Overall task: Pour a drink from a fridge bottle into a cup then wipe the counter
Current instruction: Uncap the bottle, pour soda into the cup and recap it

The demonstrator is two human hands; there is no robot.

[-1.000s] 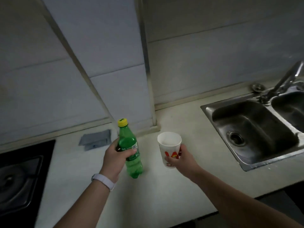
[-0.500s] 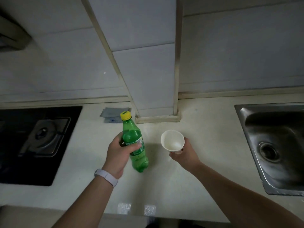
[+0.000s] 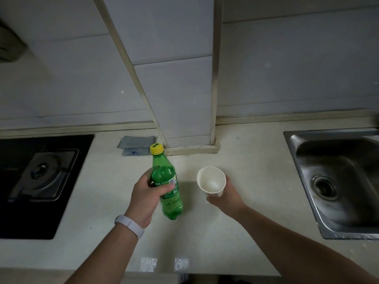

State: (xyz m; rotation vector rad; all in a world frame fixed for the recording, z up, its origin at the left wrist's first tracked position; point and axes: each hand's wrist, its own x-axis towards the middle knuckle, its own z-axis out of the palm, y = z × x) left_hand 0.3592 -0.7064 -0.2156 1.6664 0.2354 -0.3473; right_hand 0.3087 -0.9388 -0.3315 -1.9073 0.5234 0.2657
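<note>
A green plastic bottle [image 3: 167, 181] with a yellow cap on stands upright over the pale counter [image 3: 205, 238]. My left hand [image 3: 146, 198] is wrapped around its middle. To its right is a white paper cup [image 3: 211, 181], empty, with its mouth tipped toward me. My right hand [image 3: 224, 198] holds the cup from below and behind. Whether the bottle and cup rest on the counter or hover just above it, I cannot tell. A folded grey-blue cloth [image 3: 136, 144] lies at the back of the counter, behind the bottle.
A black gas hob [image 3: 39, 177] takes up the left of the counter. A steel sink [image 3: 338, 181] is set in at the right. A tiled pillar [image 3: 184, 111] juts out from the wall behind the bottle and cup.
The view has swung left and down, so the hob is now in full sight and the sink's tap is out of frame. Both hands keep the bottle and cup side by side.
</note>
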